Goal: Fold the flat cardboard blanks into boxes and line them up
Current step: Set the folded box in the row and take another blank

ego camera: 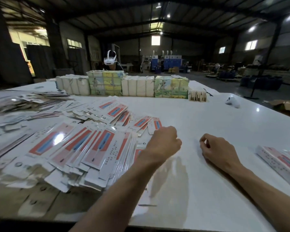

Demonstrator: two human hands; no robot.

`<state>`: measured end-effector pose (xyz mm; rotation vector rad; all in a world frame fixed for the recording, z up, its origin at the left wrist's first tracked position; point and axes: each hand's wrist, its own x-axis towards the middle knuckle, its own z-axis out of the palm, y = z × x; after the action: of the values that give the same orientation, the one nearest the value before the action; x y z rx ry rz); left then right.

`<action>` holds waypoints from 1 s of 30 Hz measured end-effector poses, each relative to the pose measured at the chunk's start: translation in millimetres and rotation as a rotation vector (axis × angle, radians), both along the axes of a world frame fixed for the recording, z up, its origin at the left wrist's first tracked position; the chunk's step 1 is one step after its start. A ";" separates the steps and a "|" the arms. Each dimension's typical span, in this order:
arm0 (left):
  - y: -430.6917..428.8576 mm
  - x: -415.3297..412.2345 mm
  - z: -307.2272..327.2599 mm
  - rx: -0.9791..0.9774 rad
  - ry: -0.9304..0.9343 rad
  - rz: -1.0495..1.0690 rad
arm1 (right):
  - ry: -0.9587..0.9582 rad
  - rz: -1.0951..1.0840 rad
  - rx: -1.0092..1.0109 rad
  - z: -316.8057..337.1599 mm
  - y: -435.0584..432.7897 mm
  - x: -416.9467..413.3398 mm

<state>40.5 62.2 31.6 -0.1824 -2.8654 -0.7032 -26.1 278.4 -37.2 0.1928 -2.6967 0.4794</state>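
Few boxes point(281, 160) lay folded beside me; a heap of blanks point(70, 148) waited. My right hand point(219, 151) lay empty, loosely curled. I couldn't tell my left hand's point(162, 141) grip.

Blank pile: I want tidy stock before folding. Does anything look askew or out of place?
Yes. The flat blanks lie fanned and slumped at mixed angles across the table's left side, not squared up.
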 end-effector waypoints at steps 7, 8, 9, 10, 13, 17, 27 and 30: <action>-89.6 55.2 54.8 -0.366 -0.202 0.398 | -0.034 0.030 -0.060 -3.4 -1.3 -3.3; -99.5 62.8 56.0 -0.431 -0.263 0.462 | -0.038 0.034 -0.061 -3.3 -1.5 -3.2; -108.5 69.3 55.3 -0.467 -0.324 0.512 | -0.042 0.038 -0.067 -3.2 -1.6 -3.2; -116.0 74.9 53.7 -0.477 -0.369 0.542 | -0.047 0.041 -0.073 -3.1 -1.6 -3.1; -129.6 83.4 46.4 -0.413 -0.418 0.530 | -0.051 0.051 -0.083 -2.9 -1.0 -2.1; -134.0 83.7 45.3 -0.317 -0.338 0.567 | -0.054 0.071 -0.087 -2.1 -0.5 0.3; -144.8 74.8 63.5 -0.197 -0.032 0.536 | -0.069 0.097 -0.121 0.5 -0.2 2.4; -135.1 64.9 82.3 0.145 0.054 0.318 | -0.074 0.087 -0.140 -0.6 0.4 1.2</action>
<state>105.4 -72.9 113.9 0.2645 -2.6876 -0.8185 -24.9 278.8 -37.8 0.2589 -2.7211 0.7120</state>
